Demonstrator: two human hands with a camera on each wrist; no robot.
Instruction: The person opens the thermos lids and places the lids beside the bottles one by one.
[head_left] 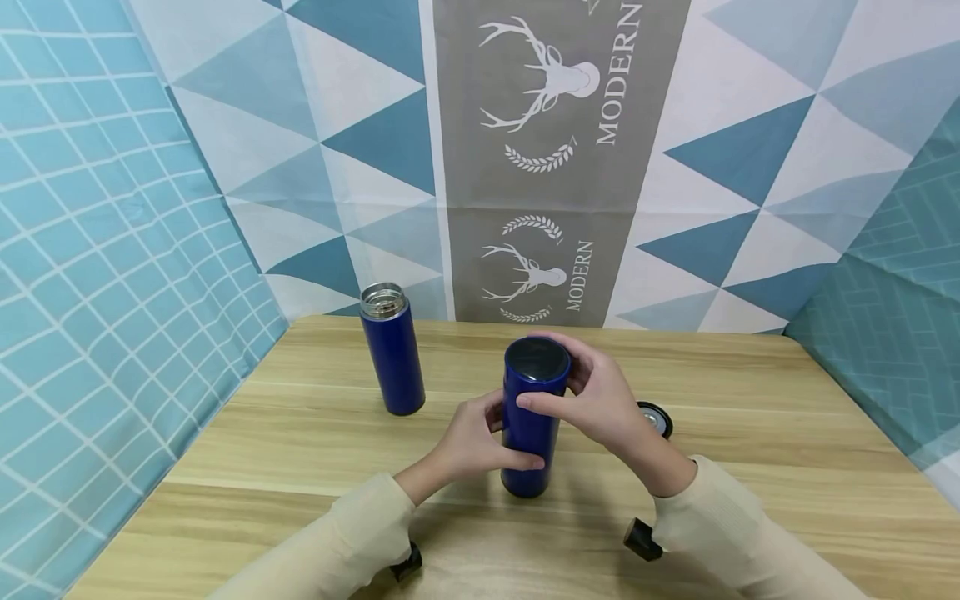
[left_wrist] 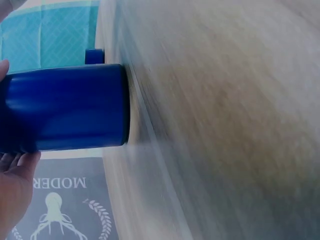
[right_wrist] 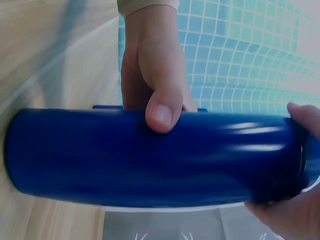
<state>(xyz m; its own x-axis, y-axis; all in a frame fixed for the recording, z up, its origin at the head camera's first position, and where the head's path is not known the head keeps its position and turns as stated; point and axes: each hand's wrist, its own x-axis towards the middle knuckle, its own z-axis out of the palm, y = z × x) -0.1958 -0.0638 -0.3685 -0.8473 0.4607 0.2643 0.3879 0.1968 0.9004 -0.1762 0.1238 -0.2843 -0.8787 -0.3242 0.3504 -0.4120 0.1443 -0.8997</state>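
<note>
A dark blue thermos flask (head_left: 528,429) with a black-topped lid (head_left: 538,358) stands upright near the middle of the table. My left hand (head_left: 474,439) grips its body around the middle, thumb across the near side. Around the lid at the top curl the fingers and thumb of my right hand (head_left: 596,392). In the right wrist view the left thumb lies along the flask (right_wrist: 150,160), and the right fingers sit at its top end. The flask's base (left_wrist: 117,107) meets the wood in the left wrist view.
A second blue flask (head_left: 395,358) stands without a lid at the back left, its steel neck showing. Behind my right wrist lies a round lid (head_left: 656,418), partly hidden. The wooden table (head_left: 300,433) ends at patterned cloth walls (head_left: 540,167).
</note>
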